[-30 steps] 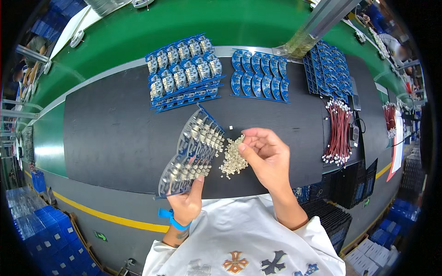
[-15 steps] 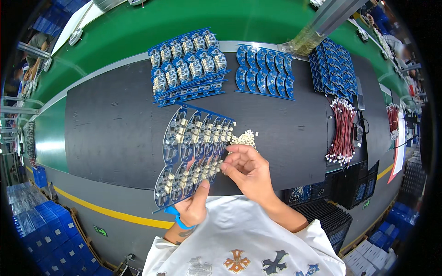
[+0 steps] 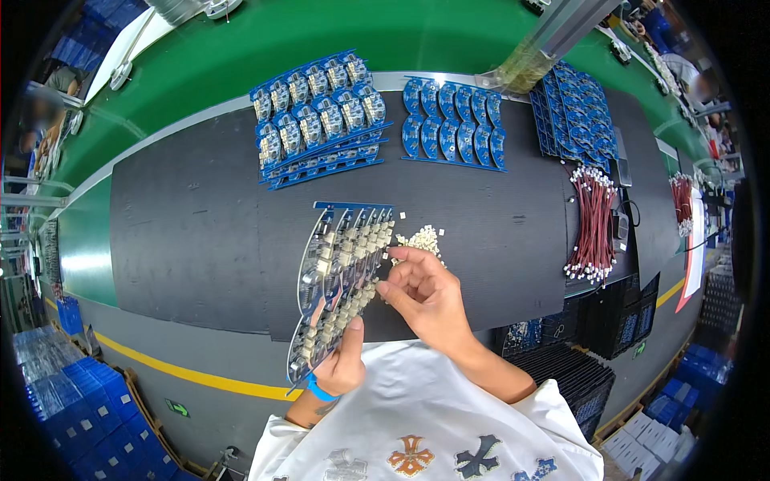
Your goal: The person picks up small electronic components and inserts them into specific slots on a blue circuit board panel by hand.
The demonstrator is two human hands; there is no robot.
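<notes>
A blue circuit board panel (image 3: 341, 272), two rows of curved boards with cream connectors, is held tilted up over the near edge of the black mat. My left hand (image 3: 343, 369) grips its lower side, thumb on the front and fingers behind. At the panel's right edge is my right hand (image 3: 429, 293), its thumb and curled fingers close together by the end connector of the lower row. Whatever they pinch is too small to make out. Just beyond that hand lies a pile of small cream connectors (image 3: 423, 239), with a few loose ones around it.
On the black mat (image 3: 188, 240), stacked populated panels (image 3: 321, 112) stand at back left and flatter blue panels (image 3: 453, 124) at back centre. To the right are more blue panels (image 3: 573, 112) and a bundle of red cables (image 3: 592, 224). A metal post (image 3: 553, 40) rises behind.
The panel has turned to a steeper, more edge-on angle, and its top edge has dropped. My right hand has shifted slightly left with it, staying at its right edge.
</notes>
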